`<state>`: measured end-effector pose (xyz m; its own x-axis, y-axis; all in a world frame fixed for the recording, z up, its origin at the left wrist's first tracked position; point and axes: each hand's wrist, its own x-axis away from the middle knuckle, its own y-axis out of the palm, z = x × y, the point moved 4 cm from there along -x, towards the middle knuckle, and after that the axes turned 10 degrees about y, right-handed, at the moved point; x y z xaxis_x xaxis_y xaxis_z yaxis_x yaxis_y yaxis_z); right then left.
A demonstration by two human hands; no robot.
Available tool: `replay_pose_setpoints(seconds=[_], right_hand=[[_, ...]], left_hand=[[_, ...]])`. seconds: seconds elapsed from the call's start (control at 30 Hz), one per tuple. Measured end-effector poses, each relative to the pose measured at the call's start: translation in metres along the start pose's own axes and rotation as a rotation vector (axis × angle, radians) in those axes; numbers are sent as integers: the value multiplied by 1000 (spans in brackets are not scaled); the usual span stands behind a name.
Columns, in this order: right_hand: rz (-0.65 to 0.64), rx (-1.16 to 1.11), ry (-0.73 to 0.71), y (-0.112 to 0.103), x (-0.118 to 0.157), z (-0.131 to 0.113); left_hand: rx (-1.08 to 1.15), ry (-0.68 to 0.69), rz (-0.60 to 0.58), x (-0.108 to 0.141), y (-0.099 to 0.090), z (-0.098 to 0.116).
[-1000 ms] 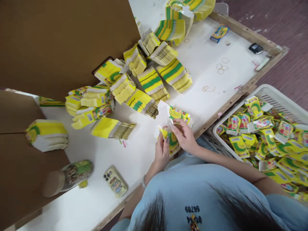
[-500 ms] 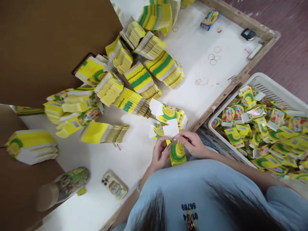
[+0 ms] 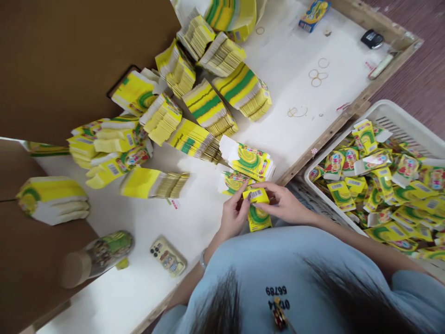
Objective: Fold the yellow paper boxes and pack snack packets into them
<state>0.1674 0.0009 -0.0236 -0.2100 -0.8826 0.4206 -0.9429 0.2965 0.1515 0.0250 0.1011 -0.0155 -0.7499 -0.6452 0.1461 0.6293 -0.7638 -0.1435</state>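
Close to my body, a small yellow and green carton [image 3: 259, 218] is gripped between both hands. My left hand [image 3: 236, 211] pinches its left side, thumb on the front. From the right, my right hand [image 3: 283, 204] has its fingers curled round the upper part. A yellow flap with a barcode shows at the carton's top, between my fingers. Just beyond my hands, a stack of flat cartons [image 3: 252, 161] with a white end flap lies at the table's edge. More flat cartons [image 3: 231, 182] lie partly behind my left fingers.
Rows of bundled flat cartons [image 3: 208, 109] cover the table's far left. A white plastic basket [image 3: 308, 178] full of cartons stands at the right, past the wooden table edge [image 3: 299, 160]. A phone [image 3: 168, 257] and a jar [image 3: 100, 257] lie at the left. Rubber bands [image 3: 318, 76] lie further back.
The white flap that stood up at the carton's top is now out of sight, and a yellow barcode flap shows there. My right fingers have spread over the carton's top. The view has shifted slightly.
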Motion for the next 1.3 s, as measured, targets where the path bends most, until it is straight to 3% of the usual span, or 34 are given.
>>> replay_pose_setpoints(seconds=[0.17,0.63,0.77,0.83,0.9,0.97,1.03,1.1,1.13,1.23,1.3], right_hand=[[-101,-132,140,8,-4,-4],[-111,-115,180,2,0,-6],[-272,-217,178,3,-2,-4],[-291,-237,190,6,-4,1],[-165,-215,185,4,-6,6],[66,-144,135,-14,-3,7],[399,24,71,-55,12,4],[779,318,25,-112,40,-3],[900,529,27,-138,54,-7],[1109,895,-114,-191,88,-21],[1136,936,-226,-194,94,-31]], left_hand=[[-43,23,35,3,1,-2],[-43,72,48,5,1,-5],[-58,100,66,10,4,-10],[-72,122,34,12,6,-14],[-131,168,-21,11,2,-18],[-293,256,33,5,-14,-19],[-524,317,241,-6,-43,-20],[-684,253,455,-20,-74,-27],[-695,193,498,-28,-86,-32],[-534,-10,421,-49,-104,-55],[-486,-83,328,-57,-106,-62]])
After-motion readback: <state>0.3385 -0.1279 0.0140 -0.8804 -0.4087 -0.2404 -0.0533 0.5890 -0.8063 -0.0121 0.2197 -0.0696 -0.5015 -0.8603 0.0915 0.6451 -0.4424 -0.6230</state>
